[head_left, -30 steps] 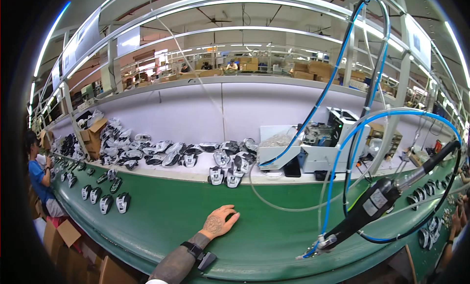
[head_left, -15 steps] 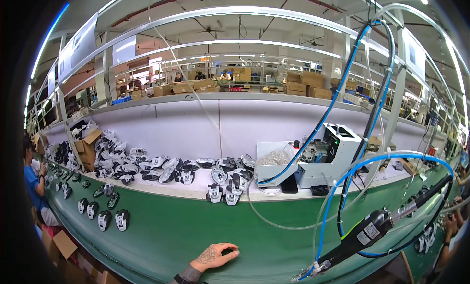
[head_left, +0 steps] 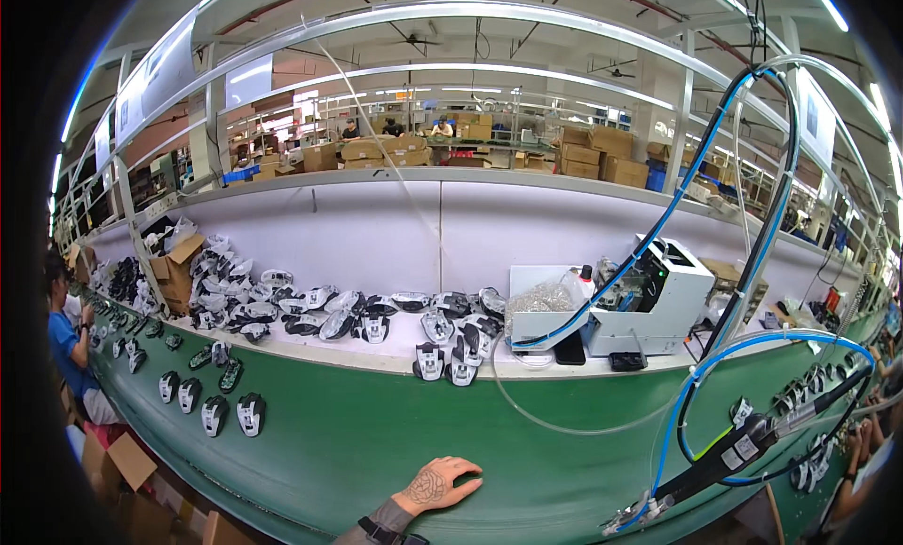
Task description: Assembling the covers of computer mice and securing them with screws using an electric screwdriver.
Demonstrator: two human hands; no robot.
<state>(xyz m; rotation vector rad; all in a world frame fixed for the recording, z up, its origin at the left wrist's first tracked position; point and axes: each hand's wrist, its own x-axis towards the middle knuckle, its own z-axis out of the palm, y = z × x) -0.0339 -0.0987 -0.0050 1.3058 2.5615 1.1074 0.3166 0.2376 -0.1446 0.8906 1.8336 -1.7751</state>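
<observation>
My left hand point(head_left: 440, 484) rests palm down over the green conveyor belt point(head_left: 357, 451) near its front edge. Its fingers are stretched out and apart from the thumb, with nothing visible in them. My right hand is out of view. To the right, a black handheld power screwdriver point(head_left: 720, 460) with blue and clear hoses lies tilted over the belt, and no hand of mine shows on it. Black-and-white mouse-shaped plastic shells point(head_left: 251, 414) stand on the belt at left.
On the white ledge point(head_left: 320, 346) sit many more shells point(head_left: 374, 329), some in plastic bags. A white screw-feeding machine point(head_left: 649, 310) with a tray of small clear pieces point(head_left: 546, 305) stands right of them. A person in blue point(head_left: 64, 343) works at far left; other hands point(head_left: 861, 442) show at right.
The view has shifted a little. My left hand appears slightly farther right, its fingers spread. The screwdriver sits farther right in the picture, and more shells show behind it.
</observation>
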